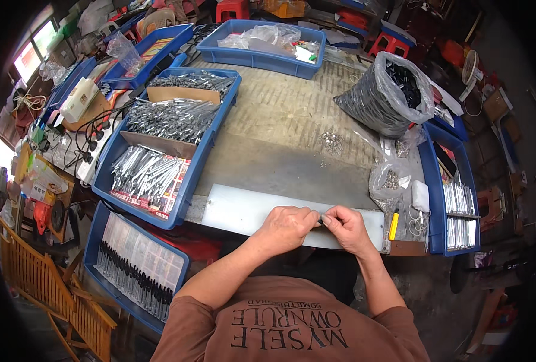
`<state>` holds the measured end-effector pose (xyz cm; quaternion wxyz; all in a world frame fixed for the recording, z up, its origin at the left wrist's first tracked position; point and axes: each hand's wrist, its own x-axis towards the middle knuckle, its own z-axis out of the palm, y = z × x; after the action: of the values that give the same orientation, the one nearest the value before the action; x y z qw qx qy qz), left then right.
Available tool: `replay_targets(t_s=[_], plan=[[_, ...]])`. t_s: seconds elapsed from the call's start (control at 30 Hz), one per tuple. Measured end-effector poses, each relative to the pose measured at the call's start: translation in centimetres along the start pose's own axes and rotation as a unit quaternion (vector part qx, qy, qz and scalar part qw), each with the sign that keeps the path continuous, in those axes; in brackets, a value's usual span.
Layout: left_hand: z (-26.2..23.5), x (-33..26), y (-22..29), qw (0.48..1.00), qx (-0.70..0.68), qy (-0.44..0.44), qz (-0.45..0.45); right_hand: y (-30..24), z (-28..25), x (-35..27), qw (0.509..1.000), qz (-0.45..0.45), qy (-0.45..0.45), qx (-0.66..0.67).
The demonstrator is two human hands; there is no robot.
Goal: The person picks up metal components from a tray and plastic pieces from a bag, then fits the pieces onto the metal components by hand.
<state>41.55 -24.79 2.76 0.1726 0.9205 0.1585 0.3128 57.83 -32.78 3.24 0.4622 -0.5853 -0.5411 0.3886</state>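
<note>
Both hands meet over a long white board (235, 208) at the table's near edge. My left hand (287, 228) is closed, its fingers curled in toward the right hand. With thumb and fingers pinched together, my right hand (349, 229) faces it. A small dark piece (321, 221) shows between the fingertips of both hands; most of it is hidden, so its kind cannot be made out. To the right of the board's end lies a yellow-handled tool (394, 225). Small metal parts (330, 142) are heaped on the table beyond the hands.
At left, a blue tray (220, 130) holds many metal and dark rods behind cardboard dividers. Below it, another blue tray (177, 256) has a row of black-topped rods. A clear bag of black parts (370, 105) stands far right, above a blue bin (437, 199) of silver pieces.
</note>
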Motion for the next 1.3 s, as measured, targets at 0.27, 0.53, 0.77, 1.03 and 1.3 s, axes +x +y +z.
replay_targets(t_s=[0.27, 0.53, 0.77, 1.03, 1.3], plan=[[-0.1, 0.9, -1.4, 1.000, -0.019, -0.002, 0.025, 0.2, 0.3, 0.4, 0.998, 0.027, 0.047, -0.045], [-1.1, 4.0, -6.0, 0.995, 0.078, -0.026, 0.057, 1.5, 1.6, 2.0, 0.960, -0.104, 0.173, -0.196], [-1.3, 9.3, -15.9, 0.975, 0.201, 0.033, -0.089, 3.2, 1.7, 1.9, 0.959, -0.101, 0.182, -0.195], [-0.3, 11.8, -24.8, 0.958, 0.263, 0.012, -0.114, 2.9, 1.8, 2.0, 0.955, -0.093, 0.179, -0.218], [-0.5, 13.6, -28.6, 0.947, 0.309, -0.022, -0.083, 3.0, 1.6, 2.1, 0.955, -0.091, 0.166, -0.228]])
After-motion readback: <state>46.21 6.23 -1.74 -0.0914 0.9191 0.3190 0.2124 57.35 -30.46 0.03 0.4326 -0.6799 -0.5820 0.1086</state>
